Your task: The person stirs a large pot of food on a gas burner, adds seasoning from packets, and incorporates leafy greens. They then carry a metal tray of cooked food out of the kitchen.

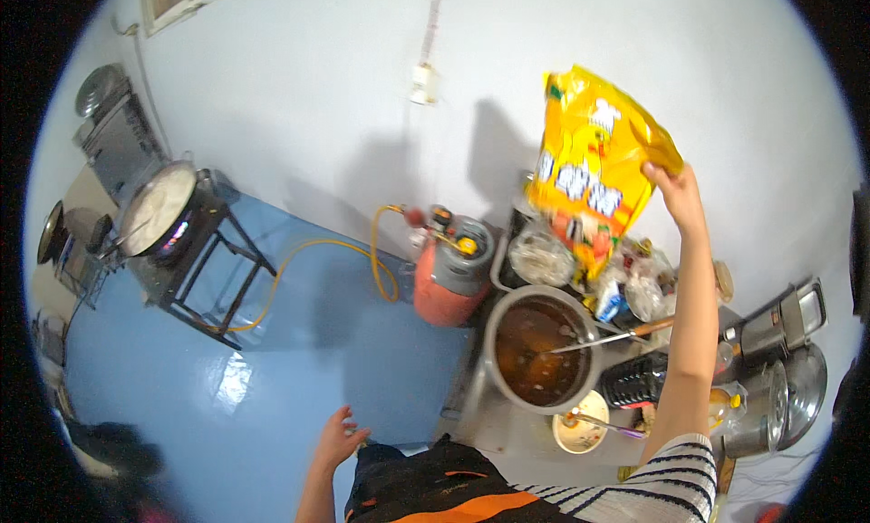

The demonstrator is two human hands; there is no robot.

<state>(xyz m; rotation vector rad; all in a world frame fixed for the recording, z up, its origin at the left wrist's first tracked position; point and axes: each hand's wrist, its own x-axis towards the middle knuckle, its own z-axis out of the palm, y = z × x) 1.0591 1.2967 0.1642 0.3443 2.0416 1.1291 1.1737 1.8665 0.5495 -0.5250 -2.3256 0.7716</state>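
My right hand [673,186] grips the upper right edge of a large yellow printed plastic bag [591,163], held up over the back of the worktop. Below it are a clear plastic bag [542,256] and other packets. A metal pot [495,380] of brown liquid stands on the worktop, a wooden-handled utensil [652,328] leaning in it. Beside the pot is a white bowl [564,438] with a spoon in it. My left hand [340,438] hangs low at my side over the blue floor, fingers apart, holding nothing.
A red and grey gas cylinder [445,285] stands by the wall, its yellow hose [279,278] running across the floor to a burner stand [224,278]. On that stand sits a wok [160,210] of whitish contents. Steel pots [758,414] and a dark bottle [632,380] are at the right.
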